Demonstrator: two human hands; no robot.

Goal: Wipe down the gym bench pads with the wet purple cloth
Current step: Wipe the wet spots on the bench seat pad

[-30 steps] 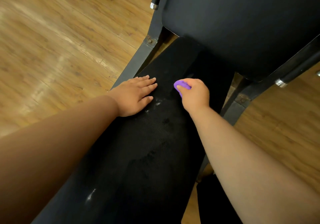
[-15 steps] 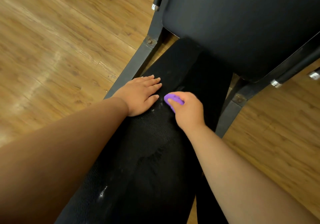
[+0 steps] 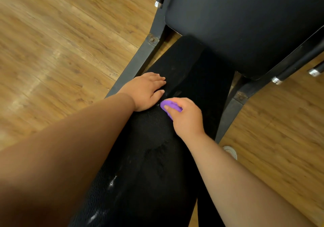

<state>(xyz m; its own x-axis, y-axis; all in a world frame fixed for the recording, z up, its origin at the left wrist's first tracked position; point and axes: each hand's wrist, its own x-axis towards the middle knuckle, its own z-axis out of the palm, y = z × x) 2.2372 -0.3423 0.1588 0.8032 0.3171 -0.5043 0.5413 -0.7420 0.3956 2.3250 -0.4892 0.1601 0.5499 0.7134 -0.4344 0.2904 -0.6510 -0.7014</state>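
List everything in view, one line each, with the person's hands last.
long bench pad: one, black, textured, bottom centre to middle
wide bench pad: one, dark, smooth, top right
purple cloth: one, purple, pressed on the long pad, mid-frame
pale flecks: a few, whitish, near part of long pad
bench frame: one, dark grey metal, struts either side of long pad
chrome-capped bars: three, black with silver ends, one top centre, two right edge
wood floor: one, brown, both sides
white object: one, floor right of frame, partly hidden, unidentifiable
left hand: one, flat on long pad beside cloth
right hand: one, gripping the cloth
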